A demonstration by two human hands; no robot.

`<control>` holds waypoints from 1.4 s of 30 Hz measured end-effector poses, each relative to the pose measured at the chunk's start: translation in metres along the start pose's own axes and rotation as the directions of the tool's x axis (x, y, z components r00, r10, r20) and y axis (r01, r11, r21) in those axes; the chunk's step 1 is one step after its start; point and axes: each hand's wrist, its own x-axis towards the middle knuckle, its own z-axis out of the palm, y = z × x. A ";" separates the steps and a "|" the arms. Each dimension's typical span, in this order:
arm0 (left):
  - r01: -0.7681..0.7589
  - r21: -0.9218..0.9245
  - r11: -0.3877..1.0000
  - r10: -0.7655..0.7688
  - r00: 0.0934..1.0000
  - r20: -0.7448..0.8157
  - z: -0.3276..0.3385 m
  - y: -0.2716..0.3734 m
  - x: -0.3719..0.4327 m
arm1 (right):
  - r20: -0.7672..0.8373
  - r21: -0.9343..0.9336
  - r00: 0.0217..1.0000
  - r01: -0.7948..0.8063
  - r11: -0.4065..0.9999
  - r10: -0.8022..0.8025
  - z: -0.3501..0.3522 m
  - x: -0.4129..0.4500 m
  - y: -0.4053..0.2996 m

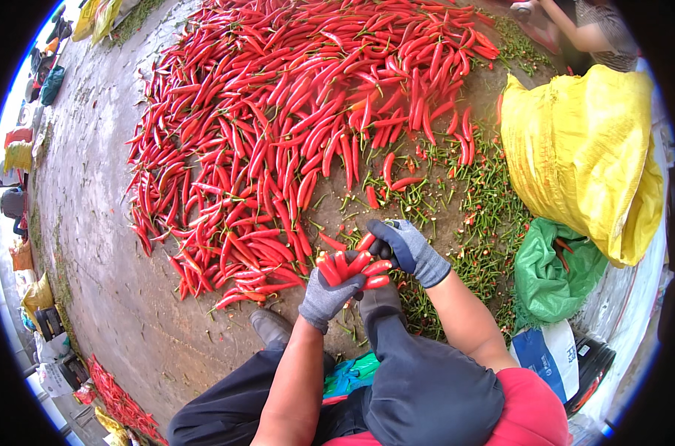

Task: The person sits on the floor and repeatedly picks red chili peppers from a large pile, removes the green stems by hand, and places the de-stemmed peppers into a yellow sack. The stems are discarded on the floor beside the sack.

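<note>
My left hand point(331, 295), in a grey knit glove with a dark palm, grips a bunch of red chilli peppers point(330, 270). Their pale stemless ends point up and to the right. Close beside it, my right hand point(409, 251), gloved alike, pinches one red chilli pepper point(365, 241) between thumb and fingers; whether it also holds a small blade cannot be made out. On the concrete ahead spreads a large heap of red chillies point(282, 122), many with green stems. Cut green stems point(482, 223) litter the floor beneath and right of my right hand.
A full yellow woven sack point(577, 150) stands at right, with a green woven bag point(555, 279) holding a few chillies below it. Another person's arm point(571, 28) shows at top right. More chillies point(117, 396) lie at lower left, near bags and boxes along the left edge.
</note>
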 end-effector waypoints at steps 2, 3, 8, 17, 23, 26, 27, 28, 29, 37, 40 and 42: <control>-0.031 -0.152 0.988 0.026 0.999 -0.035 0.002 -0.003 0.001 | 0.053 0.324 0.984 -0.175 0.930 0.167 0.002 0.002 0.004; -0.020 -0.219 0.975 0.013 0.999 -0.036 0.002 -0.005 0.001 | 0.062 0.334 0.991 -0.134 0.933 0.120 0.001 0.003 0.005; -0.003 -0.511 0.859 -0.027 0.998 -0.052 0.000 -0.018 -0.001 | -0.084 -0.919 0.743 0.199 0.340 -0.664 -0.001 0.028 -0.004; -0.072 -0.595 0.800 -0.043 0.983 -0.178 -0.029 -0.034 -0.004 | 0.090 -0.982 0.644 0.182 0.038 -0.760 0.000 0.176 -0.090; -0.125 -0.654 0.746 -0.033 0.974 -0.224 -0.038 -0.025 -0.012 | -0.033 -0.999 0.776 -0.050 -0.009 -0.630 -0.027 0.194 -0.114; -0.111 -0.678 0.727 -0.043 0.977 -0.207 -0.040 -0.027 -0.010 | 0.017 -1.000 0.794 0.010 -0.014 -0.607 -0.027 0.194 -0.112; -0.087 -0.680 0.728 -0.065 0.979 -0.195 -0.041 -0.028 -0.010 | 0.016 -1.000 0.795 0.018 -0.003 -0.606 -0.025 0.195 -0.111; -0.058 -0.639 0.767 -0.078 0.980 -0.184 -0.041 -0.030 -0.008 | 0.010 -1.000 0.799 0.022 0.011 -0.601 -0.022 0.197 -0.109; -0.028 -0.595 0.803 -0.093 0.981 -0.172 -0.042 -0.032 -0.006 | -0.034 -0.999 0.812 -0.011 0.043 -0.582 -0.020 0.201 -0.108; -0.090 -0.588 0.804 -0.021 0.984 -0.178 -0.042 -0.043 0.007 | -0.101 -0.989 0.787 -0.013 0.147 -0.609 -0.027 0.211 -0.108; -0.068 -0.589 0.805 -0.045 0.984 -0.175 -0.049 -0.043 0.007 | -0.229 -0.806 0.709 0.246 0.539 -0.667 -0.035 0.197 -0.105; -0.073 -0.582 0.810 -0.054 0.979 -0.198 -0.051 -0.044 0.008 | -0.326 -0.375 0.727 0.487 0.789 -0.604 -0.039 0.182 -0.104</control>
